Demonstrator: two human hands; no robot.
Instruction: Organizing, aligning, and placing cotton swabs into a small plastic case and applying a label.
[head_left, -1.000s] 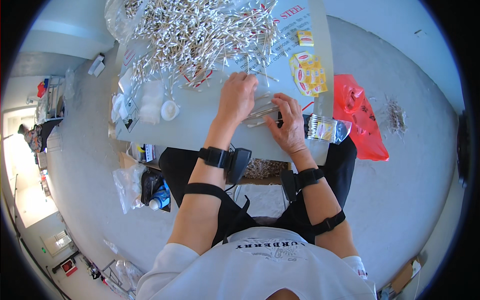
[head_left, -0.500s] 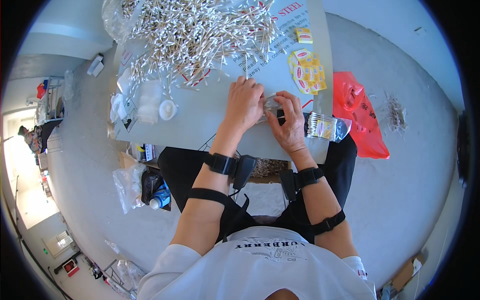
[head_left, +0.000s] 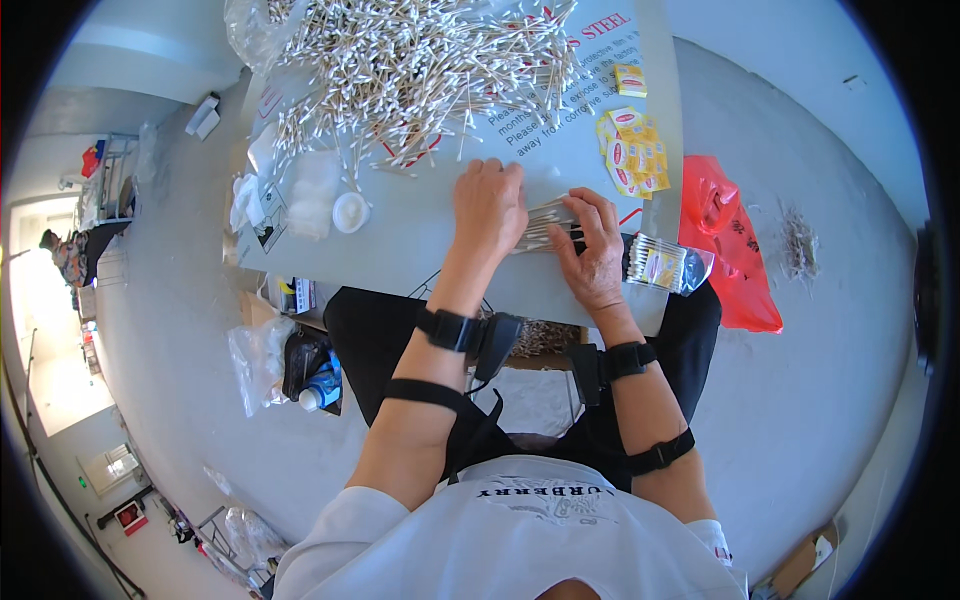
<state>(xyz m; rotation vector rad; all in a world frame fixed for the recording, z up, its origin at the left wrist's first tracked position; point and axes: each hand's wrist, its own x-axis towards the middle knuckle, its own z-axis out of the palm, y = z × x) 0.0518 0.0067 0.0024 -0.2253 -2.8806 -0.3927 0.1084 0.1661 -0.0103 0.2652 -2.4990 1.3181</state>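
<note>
A small bunch of cotton swabs [head_left: 543, 226] lies between my two hands, low over the table, with the sticks roughly side by side. My left hand [head_left: 488, 212] is closed on the left ends, its fingers curled and partly hiding the tips. At the right ends, my right hand [head_left: 592, 255] grips the bunch between thumb and bent fingers. Just right of that hand, a clear bag [head_left: 698, 268] holds a flat row of swabs with a yellow card [head_left: 662, 267]. A large loose heap of cotton swabs [head_left: 420, 75] covers the far part of the table.
Several yellow cards [head_left: 635, 155] lie at the right of the table [head_left: 400, 240], with a small yellow stack [head_left: 630, 80] behind them. A white round tub [head_left: 350, 212] and a clear plastic pack [head_left: 313, 195] stand at the left. A red plastic bag [head_left: 725, 250] hangs past the right edge.
My hands have moved a little apart, uncovering more of the swabs between them. The whole view has shifted slightly.
</note>
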